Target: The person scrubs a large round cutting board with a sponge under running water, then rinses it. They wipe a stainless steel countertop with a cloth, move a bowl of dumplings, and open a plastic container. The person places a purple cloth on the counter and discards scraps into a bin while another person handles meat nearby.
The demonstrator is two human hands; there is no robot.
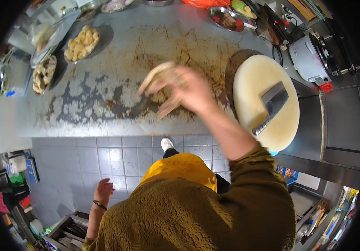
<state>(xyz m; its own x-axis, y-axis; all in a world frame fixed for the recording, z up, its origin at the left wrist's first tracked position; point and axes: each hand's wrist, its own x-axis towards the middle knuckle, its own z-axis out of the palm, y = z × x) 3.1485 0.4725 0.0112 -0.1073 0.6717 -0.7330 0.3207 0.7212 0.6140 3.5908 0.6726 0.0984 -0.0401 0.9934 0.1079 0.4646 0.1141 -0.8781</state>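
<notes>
My right hand (192, 89) is over the worn metal worktop (180, 28), blurred by motion. Its thumb and fingers look spread, and tan-coloured patches show along them. Whether these are a thin thing in the hand or only blur cannot be told. To its right a round, pale chopping board (249, 84) carries a cleaver (275, 100), the handle towards me. My left hand (103, 191) hangs low at my side above the tiled floor, fingers loosely bent and apart, with nothing in it.
On the worktop's left stand a dish of yellowish chunks (82, 44) and a dish of pale pieces (44, 75). A metal plate with food (227, 19) sits at the far right. A white rice cooker (308, 59) stands beyond the board. Behind me on the left is a drawer (68, 232).
</notes>
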